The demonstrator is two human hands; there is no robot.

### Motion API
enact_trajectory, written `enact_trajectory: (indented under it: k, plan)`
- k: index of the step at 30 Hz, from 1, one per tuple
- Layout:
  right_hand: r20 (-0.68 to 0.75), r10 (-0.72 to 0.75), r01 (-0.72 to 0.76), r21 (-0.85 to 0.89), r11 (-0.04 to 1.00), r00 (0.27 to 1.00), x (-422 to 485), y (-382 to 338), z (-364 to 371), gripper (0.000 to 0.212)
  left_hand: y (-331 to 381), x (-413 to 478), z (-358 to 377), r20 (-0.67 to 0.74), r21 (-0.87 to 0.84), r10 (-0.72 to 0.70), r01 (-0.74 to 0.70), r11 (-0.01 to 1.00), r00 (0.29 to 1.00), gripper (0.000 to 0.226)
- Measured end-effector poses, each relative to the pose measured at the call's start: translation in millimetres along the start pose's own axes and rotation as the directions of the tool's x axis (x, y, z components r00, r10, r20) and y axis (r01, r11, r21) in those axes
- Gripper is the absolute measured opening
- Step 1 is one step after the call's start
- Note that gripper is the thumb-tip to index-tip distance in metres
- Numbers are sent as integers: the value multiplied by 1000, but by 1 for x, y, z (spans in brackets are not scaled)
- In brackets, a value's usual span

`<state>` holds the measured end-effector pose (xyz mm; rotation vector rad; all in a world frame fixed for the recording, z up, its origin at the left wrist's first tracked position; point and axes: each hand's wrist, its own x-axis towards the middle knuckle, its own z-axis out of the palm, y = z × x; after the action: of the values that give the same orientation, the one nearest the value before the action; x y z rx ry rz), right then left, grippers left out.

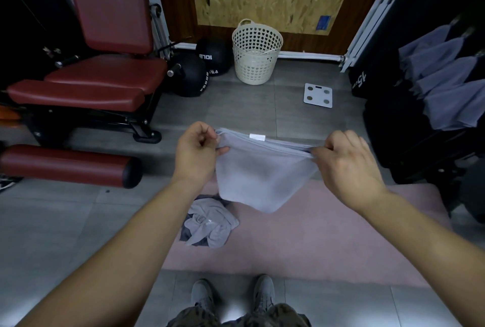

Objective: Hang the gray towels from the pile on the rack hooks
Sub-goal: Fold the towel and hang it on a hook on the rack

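Left arm: bare, stretched forward from the lower left.
Left hand (196, 150): back up, fingers curled, pinching one top corner of the towel (262, 171).
Right arm: bare, stretched forward from the lower right.
Right hand (346, 161): back up, fingers curled, pinching the other top corner.
Hands: about level, well apart.

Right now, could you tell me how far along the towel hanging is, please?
Several gray towels already hang from the rack hooks at the right. One towel is in hand, its top edge stretched between the left hand and the right hand. A small crumpled pile on the pink mat is left to hang.
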<state>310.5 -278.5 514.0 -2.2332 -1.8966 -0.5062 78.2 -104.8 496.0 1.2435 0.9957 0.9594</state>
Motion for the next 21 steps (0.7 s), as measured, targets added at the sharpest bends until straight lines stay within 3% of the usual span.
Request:
enact_trajectory:
  k: [3, 5, 7, 9, 12, 14, 17, 18, 21]
  plan:
    - [42, 144, -150, 215, 965, 989, 2, -1, -5, 15, 0, 2, -3, 13, 56, 46, -47, 997, 999, 36]
    - [125, 255, -284, 442, 851, 959, 4, -2, -12, 18, -1, 0, -10, 97, 162, 85, -100, 982, 992, 34]
    - [272, 349, -440, 627, 642, 897, 6, -4, -18, 19, 4, -3, -15, 221, 246, 64, -119, 962, 973, 46]
    - [404, 368, -534, 746, 397, 838, 7, -6, -18, 19, 11, -4, -17, 299, 373, 38, -153, 915, 953, 73]
    - [494, 325, -558, 818, 142, 807, 6, -8, -18, 18, 17, -6, -14, 390, 660, -82, -216, 719, 917, 101]
    - [532, 320, -599, 785, 160, 784, 5, -14, -15, 17, 14, -9, -9, 438, 763, -151, -278, 583, 886, 93]
    - [494, 376, -600, 759, 253, 784, 3, -30, -13, 11, 7, -13, -2, 482, 826, -201, -365, 429, 853, 60]
    - [493, 364, -592, 766, 250, 791, 2, -33, -14, 7, 8, -15, -1, 489, 831, -209, -380, 406, 847, 48]
    - [649, 117, -657, 722, 219, 752, 0, -30, -23, 36, 9, -15, -5, 541, 792, -245, -391, 469, 804, 21]
